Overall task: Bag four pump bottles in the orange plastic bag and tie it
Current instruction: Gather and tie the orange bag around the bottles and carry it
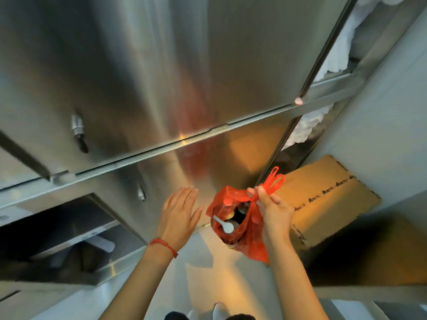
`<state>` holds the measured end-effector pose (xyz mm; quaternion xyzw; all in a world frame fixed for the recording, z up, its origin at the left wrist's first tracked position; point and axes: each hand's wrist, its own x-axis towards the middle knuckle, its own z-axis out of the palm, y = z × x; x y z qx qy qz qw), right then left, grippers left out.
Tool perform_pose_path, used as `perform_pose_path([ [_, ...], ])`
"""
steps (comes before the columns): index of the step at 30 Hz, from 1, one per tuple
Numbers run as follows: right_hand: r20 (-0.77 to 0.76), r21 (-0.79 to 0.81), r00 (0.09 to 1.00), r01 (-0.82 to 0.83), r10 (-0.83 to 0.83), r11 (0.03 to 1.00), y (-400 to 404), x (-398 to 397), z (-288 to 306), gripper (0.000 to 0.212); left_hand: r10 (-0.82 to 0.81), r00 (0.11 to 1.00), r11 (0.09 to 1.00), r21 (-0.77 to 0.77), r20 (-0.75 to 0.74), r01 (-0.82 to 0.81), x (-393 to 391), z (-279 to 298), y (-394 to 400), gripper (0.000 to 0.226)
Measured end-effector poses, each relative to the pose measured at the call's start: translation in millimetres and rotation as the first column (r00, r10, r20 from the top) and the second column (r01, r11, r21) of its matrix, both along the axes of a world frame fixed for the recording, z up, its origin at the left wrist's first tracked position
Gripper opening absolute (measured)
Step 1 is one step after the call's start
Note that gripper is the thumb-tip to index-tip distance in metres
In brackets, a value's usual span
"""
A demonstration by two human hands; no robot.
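Head cam looking down: right hand (272, 209) is pinching the bunched handles (273, 182) of the orange plastic bag (250, 232), which hangs from that grip in front of a steel cabinet (161, 77). Bag mouth is open, with a grey pump head (223, 225) and dark bottle tops inside. Left hand (179, 213), red bracelet (164, 244) on the wrist, is just beside the bag, fingers spread flat, holding nothing. Cardboard sheet (328, 199) lies to the right.

Orange-red translucent bag (250, 239), grey pump head (225, 226), red bracelet (163, 243), brown cardboard (328, 199).
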<state>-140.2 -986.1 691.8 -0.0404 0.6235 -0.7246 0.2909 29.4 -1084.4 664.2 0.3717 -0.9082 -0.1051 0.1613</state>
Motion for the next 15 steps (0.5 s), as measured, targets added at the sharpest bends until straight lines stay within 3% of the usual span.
perform_pose_path([
  [7, -0.003, -0.050, 0.954, -0.301, 0.301, 0.952, -17.7, 72.4, 3.3, 0.027, 0.335, 0.942, 0.941, 0.033, 0.031, -0.336, 91.0, -1.6, 29.7, 0.046],
  [15, -0.017, -0.048, 0.775, -0.632, 0.632, 0.773, -20.7, 161.0, -1.2, 0.022, 0.675, 0.735, 0.729, 0.092, 0.062, -0.678, 175.8, -3.0, 108.4, 0.046],
])
